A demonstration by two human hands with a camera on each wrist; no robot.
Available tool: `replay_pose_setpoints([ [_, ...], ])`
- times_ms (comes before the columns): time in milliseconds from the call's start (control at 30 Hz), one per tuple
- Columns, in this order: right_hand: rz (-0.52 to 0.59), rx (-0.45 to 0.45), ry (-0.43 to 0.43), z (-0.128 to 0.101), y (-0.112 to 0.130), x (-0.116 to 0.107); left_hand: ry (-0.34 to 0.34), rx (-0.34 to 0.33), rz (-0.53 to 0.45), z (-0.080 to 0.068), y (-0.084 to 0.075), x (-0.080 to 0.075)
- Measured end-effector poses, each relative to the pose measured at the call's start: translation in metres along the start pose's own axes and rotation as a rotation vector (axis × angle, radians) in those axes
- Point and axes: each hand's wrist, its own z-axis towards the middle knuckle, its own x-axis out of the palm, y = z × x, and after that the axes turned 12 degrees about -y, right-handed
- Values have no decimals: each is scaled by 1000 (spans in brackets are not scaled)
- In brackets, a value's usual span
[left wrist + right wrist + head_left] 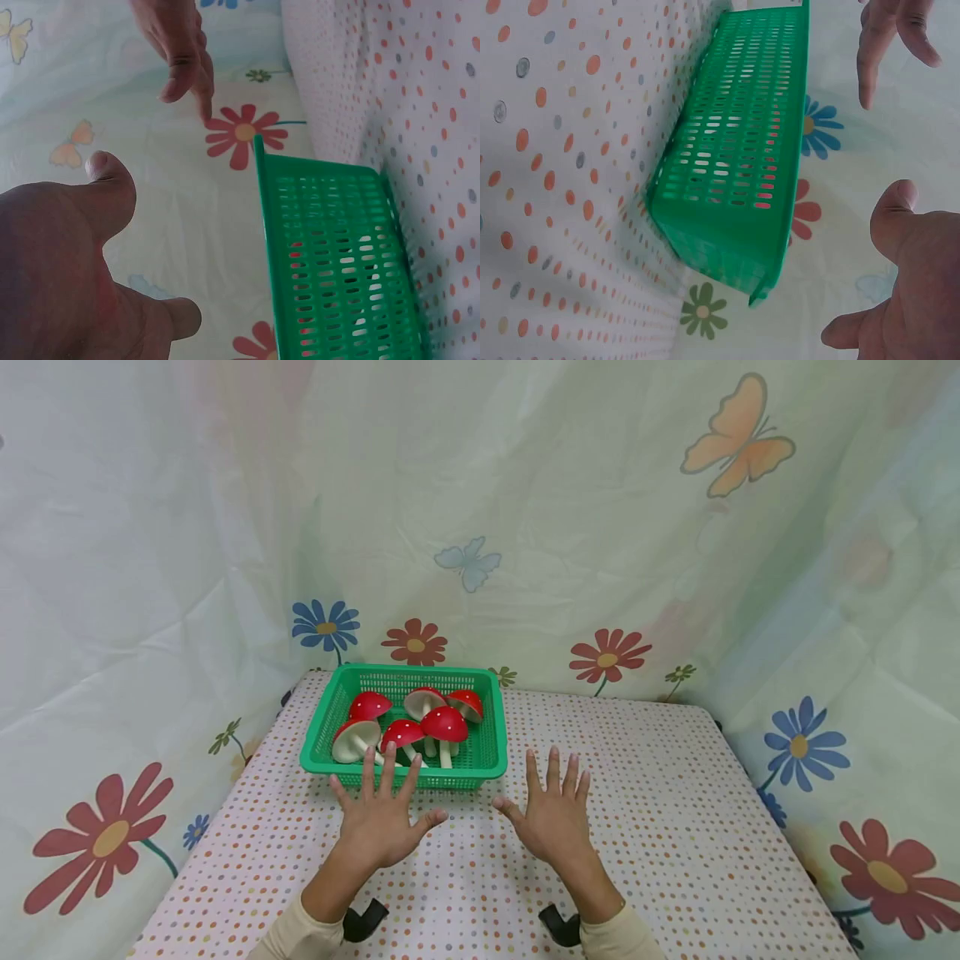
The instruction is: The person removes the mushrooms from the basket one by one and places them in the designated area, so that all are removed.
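A green slotted basket [487, 756] stands on the dotted tablecloth and holds several red-capped toy mushrooms [444, 724] with white stems. My left hand [381, 814] hovers just in front of the basket's near wall, fingers spread and straight, holding nothing. My right hand [553, 810] floats to the right of the basket, also spread and empty. In the left wrist view the basket [337, 255] lies to the right of my left hand [67, 262], and the right hand [180, 49] shows beyond. In the right wrist view the basket [735, 157] lies left of my right hand [911, 285].
The table [675, 827] is covered by a white cloth with coloured dots. Flower and butterfly curtains [525, 527] close it in at the back and on both sides. Black wrist camera mounts [363, 920] sit near the front edge.
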Motion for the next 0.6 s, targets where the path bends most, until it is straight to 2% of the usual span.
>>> replay_pose_setpoints([
  [167,12,-4,14,-1,2,1,-8,4,12,1,3,-1],
  [267,18,-12,19,-2,2,1,-55,-20,-22,7,10,-5],
  [333,25,-22,24,-2,2,0,-106,-36,-77,14,20,-10],
  [433,29,-41,21,-3,0,0,-143,-63,-310,31,46,-16],
  [533,35,-69,0,-4,-2,-1,-143,-108,-552,52,85,-17],
  [600,51,-91,-17,-6,-3,-2,-150,-155,-646,65,113,-17],
])
